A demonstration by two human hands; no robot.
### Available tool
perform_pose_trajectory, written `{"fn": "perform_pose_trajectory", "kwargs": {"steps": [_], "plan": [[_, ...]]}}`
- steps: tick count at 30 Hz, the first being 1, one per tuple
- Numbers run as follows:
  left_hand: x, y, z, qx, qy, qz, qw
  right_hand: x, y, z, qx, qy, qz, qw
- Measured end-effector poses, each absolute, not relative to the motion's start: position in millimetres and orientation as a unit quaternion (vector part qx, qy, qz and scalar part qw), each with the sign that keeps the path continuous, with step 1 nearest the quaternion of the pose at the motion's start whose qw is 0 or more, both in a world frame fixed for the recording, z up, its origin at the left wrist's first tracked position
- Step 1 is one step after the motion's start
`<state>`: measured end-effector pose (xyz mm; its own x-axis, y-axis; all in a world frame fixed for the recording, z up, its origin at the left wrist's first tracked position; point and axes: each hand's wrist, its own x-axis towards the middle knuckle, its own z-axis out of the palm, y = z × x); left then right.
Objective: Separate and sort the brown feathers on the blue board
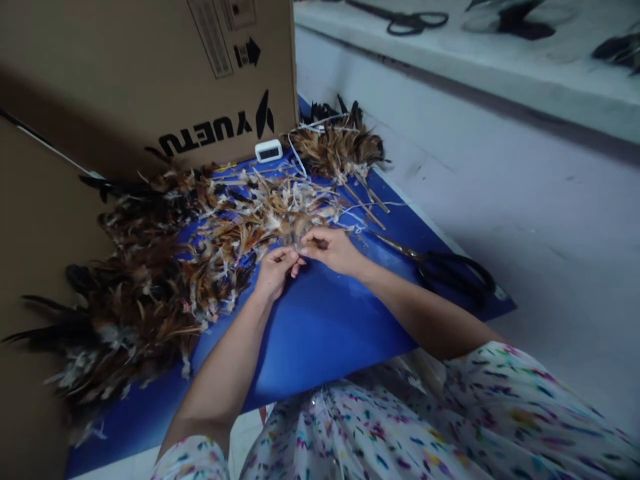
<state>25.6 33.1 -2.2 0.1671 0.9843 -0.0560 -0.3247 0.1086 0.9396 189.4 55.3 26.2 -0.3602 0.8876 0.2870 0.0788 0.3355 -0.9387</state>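
Note:
My left hand (278, 270) and my right hand (333, 250) meet fingertip to fingertip over the blue tabletop (320, 340). Both are closed in a pinch. Between them a small, fluffy grey-brown feather tuft (297, 228) sticks up from the fingertips; its lower end is hidden by the fingers. Just beyond my hands lies a spread of loose brown and white feathers (265, 207). Large scissors (455, 267) with black handles rest to the right of my right hand, blades pointing toward the feathers.
Darker feather bundles (135, 320) crowd the left side. At the far corner sit a bound feather bunch (340, 143) with thin sticks (367, 203) and a small white digital device (269, 152). Cardboard boxes (150, 73) wall the back and left. More scissors (410, 23) lie on a ledge.

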Motion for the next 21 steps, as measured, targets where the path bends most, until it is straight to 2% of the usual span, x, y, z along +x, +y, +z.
{"fn": "perform_pose_trajectory", "kwargs": {"steps": [14,21], "plan": [[23.7,32.1,-1.3,0.423,0.404,0.499,0.639,186.9,58.2,22.8,-0.337,-0.721,0.409,0.447],[23.1,32.9,-2.2,0.432,0.402,0.495,0.638,187.5,59.7,19.5,-0.327,-0.715,0.431,0.444]]}}
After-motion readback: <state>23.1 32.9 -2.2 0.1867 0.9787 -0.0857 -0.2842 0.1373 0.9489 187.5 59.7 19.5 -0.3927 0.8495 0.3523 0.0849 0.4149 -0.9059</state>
